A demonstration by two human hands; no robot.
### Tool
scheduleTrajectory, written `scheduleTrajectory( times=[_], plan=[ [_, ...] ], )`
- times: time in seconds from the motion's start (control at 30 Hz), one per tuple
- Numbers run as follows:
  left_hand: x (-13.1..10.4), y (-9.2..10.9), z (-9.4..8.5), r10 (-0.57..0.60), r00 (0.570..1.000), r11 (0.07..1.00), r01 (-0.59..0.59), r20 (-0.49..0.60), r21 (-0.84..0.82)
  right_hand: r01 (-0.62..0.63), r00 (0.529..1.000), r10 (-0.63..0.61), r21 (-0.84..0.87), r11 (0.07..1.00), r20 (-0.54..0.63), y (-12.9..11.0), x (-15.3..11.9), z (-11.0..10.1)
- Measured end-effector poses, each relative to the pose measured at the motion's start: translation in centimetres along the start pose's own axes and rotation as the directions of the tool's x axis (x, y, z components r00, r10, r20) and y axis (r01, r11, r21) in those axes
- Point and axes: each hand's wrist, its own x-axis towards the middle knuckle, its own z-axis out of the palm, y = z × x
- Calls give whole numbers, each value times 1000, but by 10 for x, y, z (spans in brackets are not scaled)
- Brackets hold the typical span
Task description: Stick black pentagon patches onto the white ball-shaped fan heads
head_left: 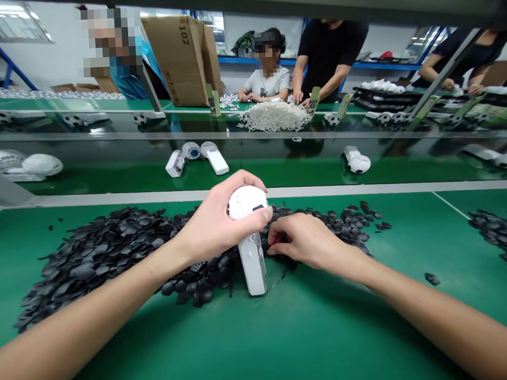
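I have the left hand [214,214] curled around the round head of the white gadget [253,269], fingers over its top, thumb across its near side. The gadget's handle points down in front of the black pieces [112,248]. My right hand [305,238] is at the pile's edge, thumb and forefinger nearly together; I can't tell whether they pinch a piece.

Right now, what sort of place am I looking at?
Probably a factory assembly line: a heap of loose black pieces on the green worktop, similar white round-headed units lying along the strip beyond, and several people across from it.
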Motion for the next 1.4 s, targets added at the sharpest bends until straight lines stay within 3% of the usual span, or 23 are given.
scheduleTrajectory(
  times=[0.07,0.1,0.13,0.17,0.2,0.23,0.27,0.3,0.33,0.43,0.6,0.67,0.77,0.9,1.07,1.27,1.33,1.4],
  plan=[
    [0,0,-1,-4,1000,1000,4,4,11,22,995,-20,21,1000,-100,3,1,-5],
    [0,1,-2,-10,1000,1000,9,3,26,70,972,-66,6,998,-225,5,0,-9],
    [0,1,-3,-18,1000,999,17,3,44,147,908,-153,-45,988,-390,8,-1,-14],
    [0,2,-4,-28,1000,998,27,5,61,236,782,-277,-145,961,-559,10,-3,-20],
    [-1,2,-5,-38,999,997,37,8,73,307,605,-418,-286,908,-678,12,-6,-27],
    [-1,3,-5,-47,999,996,45,12,80,340,413,-552,-440,831,-724,14,-10,-34],
    [-1,3,-5,-51,999,995,50,17,81,338,261,-658,-571,748,-707,14,-16,-41],
    [-2,4,-5,-51,998,996,49,21,81,323,183,-730,-661,677,-658,14,-21,-48],
    [-2,4,-5,-49,998,996,47,25,82,313,156,-780,-718,622,-607,14,-27,-53],
    [-3,5,-4,-52,998,996,49,35,81,305,160,-843,-786,537,-514,9,-42,-63],
    [-6,9,-2,-74,997,996,73,23,58,313,155,-832,-772,553,-533,8,-44,-62],
    [-7,10,-2,-71,997,996,69,25,57,385,137,-814,-727,569,-565,8,-37,-58],
    [-8,12,-1,-76,996,996,74,55,45,507,114,-695,-560,655,-710,4,-26,-53],
    [-11,22,0,-116,993,992,114,32,51,486,181,-530,-393,781,-829,-5,-21,-55],
    [-18,27,-4,-124,992,978,121,12,169,546,189,-472,-307,779,-861,-10,-30,-63],
    [-23,28,-8,41,999,960,-42,12,277,560,244,-375,-186,808,-894,-15,-31,-63],
    [-21,27,-7,73,997,959,-68,-10,275,575,287,-311,-97,813,-906,-17,-31,-63],
    [-18,24,-5,35,999,971,-27,-30,237,597,358,-220,41,801,-907,-19,-33,-64]
  ],
)
